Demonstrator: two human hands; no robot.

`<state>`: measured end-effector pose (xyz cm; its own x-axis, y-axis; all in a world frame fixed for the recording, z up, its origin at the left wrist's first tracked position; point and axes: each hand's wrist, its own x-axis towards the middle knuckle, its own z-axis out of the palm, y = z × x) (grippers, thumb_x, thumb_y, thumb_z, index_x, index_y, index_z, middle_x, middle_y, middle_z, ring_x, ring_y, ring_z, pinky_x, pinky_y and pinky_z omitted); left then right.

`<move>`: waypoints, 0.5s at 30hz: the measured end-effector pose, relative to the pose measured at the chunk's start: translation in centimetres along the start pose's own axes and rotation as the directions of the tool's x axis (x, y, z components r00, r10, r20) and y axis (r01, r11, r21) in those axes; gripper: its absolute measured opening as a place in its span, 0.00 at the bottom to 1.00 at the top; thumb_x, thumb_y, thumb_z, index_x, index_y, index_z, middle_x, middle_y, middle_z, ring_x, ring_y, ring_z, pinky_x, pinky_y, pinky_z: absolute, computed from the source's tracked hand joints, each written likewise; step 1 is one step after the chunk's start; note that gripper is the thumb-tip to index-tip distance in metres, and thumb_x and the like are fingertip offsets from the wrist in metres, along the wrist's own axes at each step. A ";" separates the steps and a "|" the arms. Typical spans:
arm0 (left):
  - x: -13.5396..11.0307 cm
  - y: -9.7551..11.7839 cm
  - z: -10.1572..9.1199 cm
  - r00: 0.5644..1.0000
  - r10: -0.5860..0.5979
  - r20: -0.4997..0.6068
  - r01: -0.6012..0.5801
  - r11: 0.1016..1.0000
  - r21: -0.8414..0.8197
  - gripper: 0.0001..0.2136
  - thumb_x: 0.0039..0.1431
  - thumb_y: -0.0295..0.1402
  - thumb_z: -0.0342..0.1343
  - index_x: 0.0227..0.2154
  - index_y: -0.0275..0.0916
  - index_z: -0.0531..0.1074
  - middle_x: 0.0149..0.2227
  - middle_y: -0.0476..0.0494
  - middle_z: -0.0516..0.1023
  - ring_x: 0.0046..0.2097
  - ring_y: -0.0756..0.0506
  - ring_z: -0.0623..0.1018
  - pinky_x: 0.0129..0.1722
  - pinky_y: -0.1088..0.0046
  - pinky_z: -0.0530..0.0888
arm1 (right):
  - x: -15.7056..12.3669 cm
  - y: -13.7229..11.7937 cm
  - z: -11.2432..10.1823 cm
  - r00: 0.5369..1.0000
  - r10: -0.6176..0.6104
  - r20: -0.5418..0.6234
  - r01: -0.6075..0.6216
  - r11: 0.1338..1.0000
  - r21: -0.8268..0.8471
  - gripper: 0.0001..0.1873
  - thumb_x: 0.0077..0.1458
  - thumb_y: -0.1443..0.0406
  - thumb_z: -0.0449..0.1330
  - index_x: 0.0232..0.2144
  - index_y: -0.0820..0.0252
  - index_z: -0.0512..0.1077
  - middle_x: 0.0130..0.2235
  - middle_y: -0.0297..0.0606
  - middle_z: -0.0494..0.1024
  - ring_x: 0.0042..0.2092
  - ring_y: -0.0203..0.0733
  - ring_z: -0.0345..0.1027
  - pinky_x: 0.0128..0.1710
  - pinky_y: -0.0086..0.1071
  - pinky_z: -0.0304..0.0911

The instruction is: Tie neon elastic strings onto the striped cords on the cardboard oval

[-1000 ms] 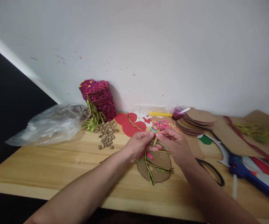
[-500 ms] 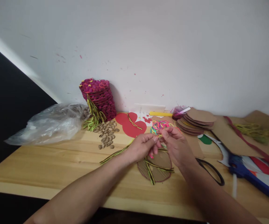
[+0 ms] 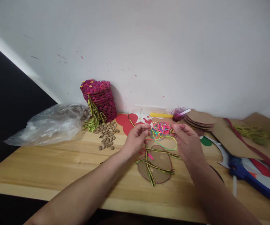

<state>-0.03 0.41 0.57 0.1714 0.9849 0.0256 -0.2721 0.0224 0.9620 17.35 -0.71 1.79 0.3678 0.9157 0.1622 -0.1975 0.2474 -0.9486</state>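
My left hand (image 3: 135,140) and my right hand (image 3: 188,142) are raised apart on either side of a pile of neon rubber bands (image 3: 160,127). Both have their fingertips pinched. A yellow-green rubber band (image 3: 171,146) loops from the pile to my right thumb. What my left fingertips pinch is too small to see. Just below the hands lies a brown cardboard disc (image 3: 159,162) with green-yellow strands (image 3: 152,170) crossing it and a pink bit by its top.
A stack of magenta woven discs (image 3: 99,97) stands at the wall, with seeds (image 3: 107,134) and a clear plastic bag (image 3: 50,123) to its left. Red paper shapes (image 3: 123,120), plain cardboard discs (image 3: 199,118), blue-handled scissors (image 3: 245,175) and cardboard sheets (image 3: 231,137) lie to the right.
Both hands have lifted off the strands on the disc and moved apart and up to the rubber band pile. The long strand under my left wrist is gone from view.
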 end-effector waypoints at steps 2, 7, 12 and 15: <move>-0.4 0.4 0.2 0.994 0.002 0.108 0.002 0.999 -0.034 0.08 0.55 0.31 0.59 0.38 0.36 0.76 0.40 0.42 0.77 0.42 0.47 0.76 0.30 0.79 0.71 | -0.6 0.5 0.3 0.996 -0.001 0.094 0.009 0.996 -0.089 0.14 0.45 0.55 0.71 0.26 0.55 0.73 0.30 0.32 0.76 0.33 0.39 0.67 0.38 0.34 0.64; -1.1 -0.3 0.4 0.906 -0.062 0.418 0.090 0.995 -0.046 0.16 0.58 0.43 0.58 0.44 0.39 0.75 0.44 0.41 0.77 0.42 0.47 0.76 0.34 0.76 0.71 | -2.2 0.7 1.0 0.972 0.001 0.234 0.044 0.982 -0.185 0.10 0.48 0.57 0.69 0.25 0.55 0.75 0.34 0.34 0.76 0.34 0.40 0.68 0.36 0.35 0.65; -1.2 -0.6 0.1 0.889 -0.096 0.448 0.015 0.983 0.182 0.19 0.62 0.50 0.51 0.32 0.37 0.73 0.27 0.49 0.72 0.26 0.53 0.68 0.26 0.79 0.65 | -2.1 0.4 1.2 0.977 0.012 0.211 0.010 0.995 -0.104 0.12 0.46 0.57 0.70 0.24 0.55 0.73 0.29 0.32 0.72 0.29 0.37 0.64 0.31 0.33 0.62; -1.1 -0.5 0.0 0.883 -0.117 0.454 0.024 0.978 0.206 0.19 0.63 0.49 0.49 0.29 0.38 0.69 0.25 0.50 0.71 0.23 0.53 0.66 0.24 0.79 0.64 | -1.2 0.2 0.8 0.994 -0.072 0.081 0.070 0.997 0.033 0.14 0.43 0.58 0.72 0.25 0.55 0.71 0.30 0.31 0.73 0.33 0.36 0.65 0.36 0.31 0.62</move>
<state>-0.10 -0.68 0.07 0.6134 0.7891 0.0336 -0.0670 0.0096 0.9977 16.18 -1.50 1.65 0.3060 0.9180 0.2521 -0.2010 0.3211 -0.9254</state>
